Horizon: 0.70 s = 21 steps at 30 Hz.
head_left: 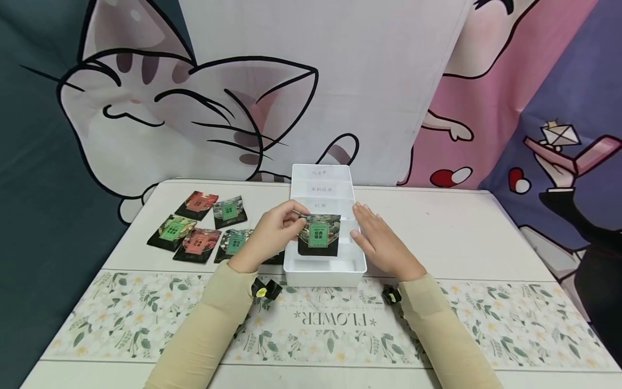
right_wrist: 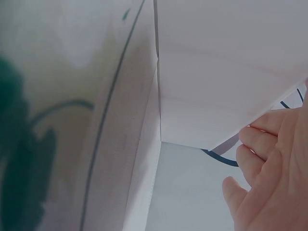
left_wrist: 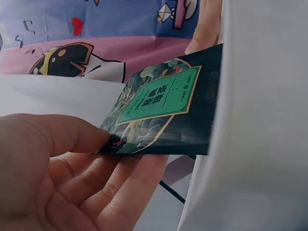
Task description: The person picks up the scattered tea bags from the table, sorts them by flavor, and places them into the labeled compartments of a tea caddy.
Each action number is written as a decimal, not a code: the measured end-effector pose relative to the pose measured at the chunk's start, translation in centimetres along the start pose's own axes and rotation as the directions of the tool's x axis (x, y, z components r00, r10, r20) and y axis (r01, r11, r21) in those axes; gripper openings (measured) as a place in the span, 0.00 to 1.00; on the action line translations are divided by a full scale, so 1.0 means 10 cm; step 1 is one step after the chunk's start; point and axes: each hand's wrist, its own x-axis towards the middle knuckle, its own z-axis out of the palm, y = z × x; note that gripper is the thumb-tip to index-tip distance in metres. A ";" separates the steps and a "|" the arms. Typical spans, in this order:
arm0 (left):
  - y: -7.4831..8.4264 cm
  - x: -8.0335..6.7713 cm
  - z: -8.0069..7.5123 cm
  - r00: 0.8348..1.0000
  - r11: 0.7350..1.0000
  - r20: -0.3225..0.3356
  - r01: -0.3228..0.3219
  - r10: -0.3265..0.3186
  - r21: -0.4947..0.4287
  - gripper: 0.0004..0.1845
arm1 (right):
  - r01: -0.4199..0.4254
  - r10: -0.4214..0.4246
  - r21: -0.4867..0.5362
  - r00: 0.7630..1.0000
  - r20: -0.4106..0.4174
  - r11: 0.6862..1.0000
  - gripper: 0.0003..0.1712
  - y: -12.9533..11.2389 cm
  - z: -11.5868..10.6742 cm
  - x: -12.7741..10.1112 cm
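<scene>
Head view: landmark is the white divided organizer box in the middle of the bench. Left hand has a thumb-and-finger grip on the left edge of a dark tea sachet with green label, holding it upright over the box's near compartment, lower edge down inside it. Edge grip probably keeps the label facing out and the sachet vertical so it fits between dividers. Right hand lies flat with straight fingers along the box's right wall, holding nothing; looks like it's steadying the box. Left of the box: five loose sachets flat on the bench, some red-labelled, some green. Far compartments carry small labels, text too small to read. Floral table runner lies in front of the box; cartoon cat backdrop behind it.

Left wrist: thumb on top, fingers under, pinching the sachet at its corner. Dark glossy pack, leafy print, gold-framed green label, tilted against the white box wall.

Right wrist: mostly white box wall close up; fingers extended beside it, nothing held.
</scene>
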 end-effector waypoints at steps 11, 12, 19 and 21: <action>-0.06 0.02 -0.03 0.999 0.996 0.039 -0.012 0.008 0.091 0.08 | -0.011 0.011 0.011 1.000 0.012 1.000 0.39 -0.02 -0.01 0.02; -0.06 0.02 -0.03 0.999 0.995 0.045 -0.012 0.008 0.101 0.08 | -0.012 0.012 0.008 1.000 0.011 1.000 0.38 -0.02 -0.01 0.02; -0.06 0.03 -0.03 0.996 0.984 0.078 0.017 -0.032 0.180 0.06 | -0.015 0.015 -0.006 1.000 0.016 1.000 0.38 -0.01 -0.01 0.02; -0.06 0.02 -0.03 0.995 0.981 0.088 0.025 -0.043 0.194 0.05 | -0.019 0.019 0.000 1.000 0.021 1.000 0.39 -0.02 -0.01 0.02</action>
